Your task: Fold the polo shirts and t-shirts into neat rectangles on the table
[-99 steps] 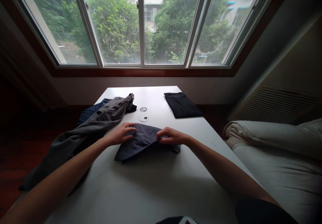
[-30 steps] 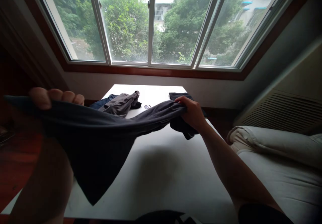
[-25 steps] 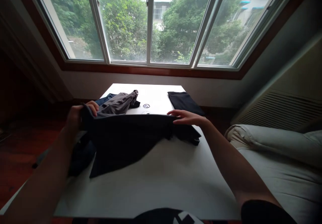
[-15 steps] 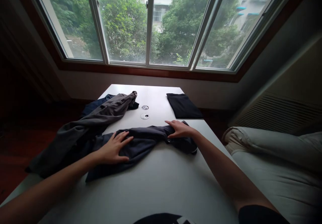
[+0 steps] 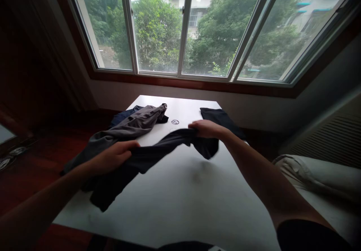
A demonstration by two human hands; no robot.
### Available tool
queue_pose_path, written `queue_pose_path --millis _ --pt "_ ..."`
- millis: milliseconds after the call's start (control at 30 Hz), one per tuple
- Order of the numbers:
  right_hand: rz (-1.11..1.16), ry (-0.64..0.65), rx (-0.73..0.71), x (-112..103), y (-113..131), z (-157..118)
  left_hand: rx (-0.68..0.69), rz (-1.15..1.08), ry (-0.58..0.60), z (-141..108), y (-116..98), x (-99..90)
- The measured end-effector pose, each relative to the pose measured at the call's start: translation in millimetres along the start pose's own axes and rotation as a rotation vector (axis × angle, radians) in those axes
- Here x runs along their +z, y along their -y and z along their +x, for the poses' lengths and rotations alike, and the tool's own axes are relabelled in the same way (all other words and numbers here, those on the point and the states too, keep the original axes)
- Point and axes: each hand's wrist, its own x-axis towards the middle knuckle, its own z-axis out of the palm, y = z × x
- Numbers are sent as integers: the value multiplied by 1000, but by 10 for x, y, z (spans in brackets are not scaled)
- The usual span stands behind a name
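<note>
A dark garment (image 5: 158, 151) is lifted off the white table (image 5: 180, 202), stretched between my two hands. My left hand (image 5: 117, 155) is closed on its upper edge at the left, where one end hangs down. My right hand (image 5: 207, 128) grips the edge further right, and a bunched part droops below it. Beyond my left hand a grey-brown garment (image 5: 132, 125) lies crumpled along the table's left side, over a navy one (image 5: 121, 117). Behind my right hand is a folded black cloth (image 5: 225, 119).
A round hole cover (image 5: 175, 122) sits in the tabletop near its far end. At the right stands a pale padded seat (image 5: 332, 183). A wide window (image 5: 180, 37) is beyond the table, and dark red floor (image 5: 56, 157) shows at the left.
Both hands, open on the garment before, have closed on it and raised it from the table. The view has shifted left, so the scene sits further right.
</note>
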Motion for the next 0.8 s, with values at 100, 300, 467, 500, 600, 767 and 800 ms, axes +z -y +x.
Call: queue_pose_path --millis 100,300,467,500,600,767,800 --pt "-38 -540 -92 -355 211 451 -65 -118 -238 -74 -145 -457" --pt "118 -570 -343 -294 380 883 41 440 -494 290 180 -726" --pt "112 -388 -231 334 -140 715 -126 762 -339 545 1046 -221" --pt "107 -367 -154 447 -325 654 -138 793 -326 553 1178 -118" --pt "47 -342 222 719 -937 407 -16 848 -323 545 1377 63" --pt "-20 -428 943 1052 -1738 -149 160 847 -326 634 1311 16" --pt "-21 -425 1007 1112 -1824 -237 169 846 -324 671 1285 3"
